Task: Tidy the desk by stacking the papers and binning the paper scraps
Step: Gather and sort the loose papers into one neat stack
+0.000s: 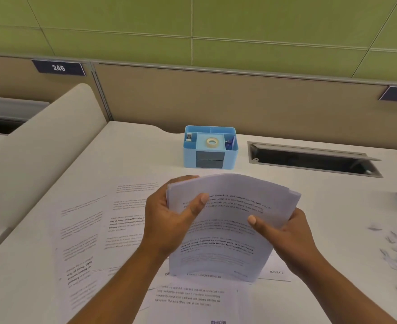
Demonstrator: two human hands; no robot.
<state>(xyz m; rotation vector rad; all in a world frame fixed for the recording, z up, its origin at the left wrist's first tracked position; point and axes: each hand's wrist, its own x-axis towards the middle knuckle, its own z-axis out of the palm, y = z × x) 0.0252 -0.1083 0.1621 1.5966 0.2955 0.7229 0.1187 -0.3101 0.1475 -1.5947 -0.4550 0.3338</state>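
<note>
Head view: left hand [169, 220] and right hand [284, 232] pinch a bowed sheaf of printed white papers [225, 232] upright over the white worktop [134, 155], likely squaring its edges.

Our left forearm [122, 277] enters the view from about 7 o'clock and our right forearm [337, 277] from about 5 o'clock, both bare and slanting in toward the centre. Our left grip [169, 220] curls round the 9 o'clock edge of the sheaf of papers [228, 253]. Its thumb lies across the printed face, pointing toward 1 o'clock, and its fingers wrap behind. Our right grip [284, 232] holds the 3 o'clock edge, thumb on the face pointing toward 10 o'clock and fingers tucked behind the sheets. The left grip sits slightly higher in view than the right.
</note>
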